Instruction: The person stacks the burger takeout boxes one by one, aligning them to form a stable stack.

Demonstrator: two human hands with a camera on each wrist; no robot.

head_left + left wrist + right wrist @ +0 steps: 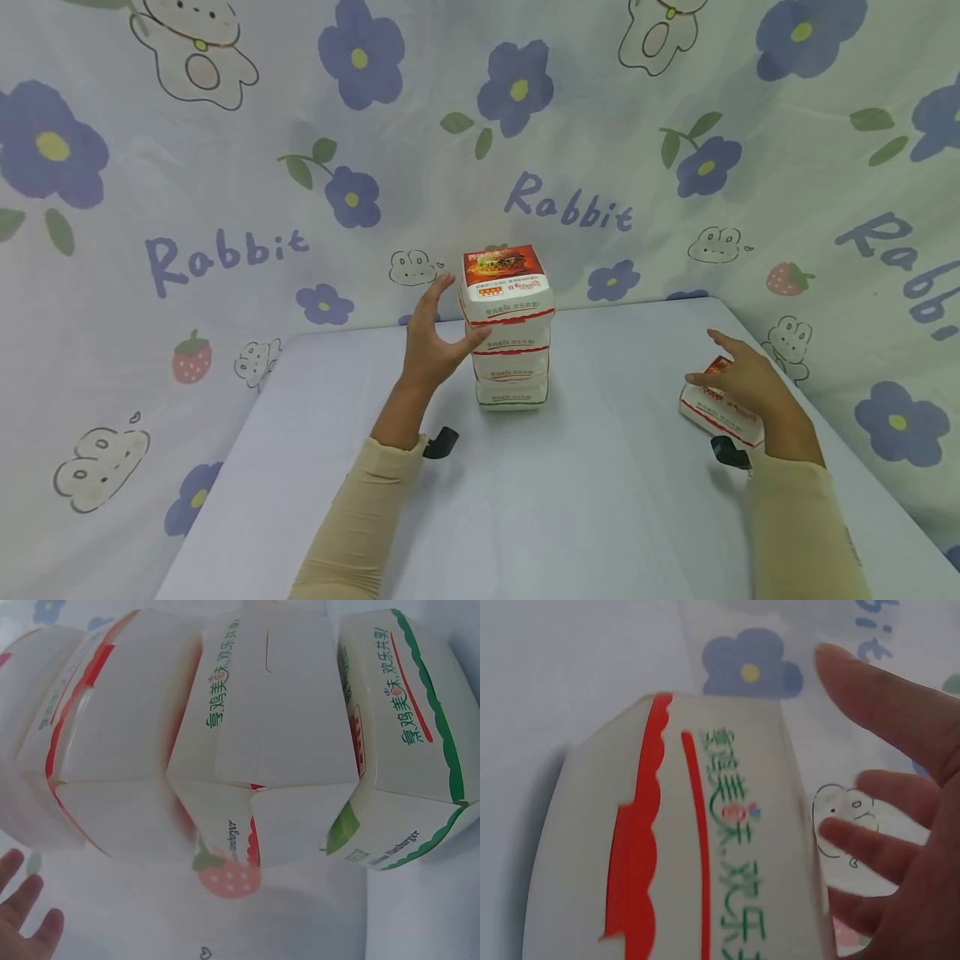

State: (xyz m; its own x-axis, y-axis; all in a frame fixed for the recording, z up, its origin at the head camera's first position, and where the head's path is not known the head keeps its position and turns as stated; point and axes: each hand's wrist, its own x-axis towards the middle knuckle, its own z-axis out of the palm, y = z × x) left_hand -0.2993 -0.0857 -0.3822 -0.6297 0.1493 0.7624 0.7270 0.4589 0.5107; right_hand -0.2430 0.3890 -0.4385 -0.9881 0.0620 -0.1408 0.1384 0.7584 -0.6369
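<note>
A stack of several white burger boxes (512,362) stands upright on the table, and its top box (506,283) shows a red burger picture on the lid. My left hand (435,346) is spread at the stack's left side, thumb in front of it. In the left wrist view its fingers (28,911) sit apart from the box walls, and the bottom box (409,720) has a green scalloped edge. To the right, my right hand (750,383) hovers with parted fingers over a single burger box (716,414), partly hiding it. The right wrist view shows that box's red-edged side close up.
The white-covered table (585,500) reaches back to a patterned cloth wall (450,167) with flowers and rabbits. A stretch of table separates the stack from the single box, which lies near the right table edge. Dark wrist cameras (441,443) stick out from both wrists.
</note>
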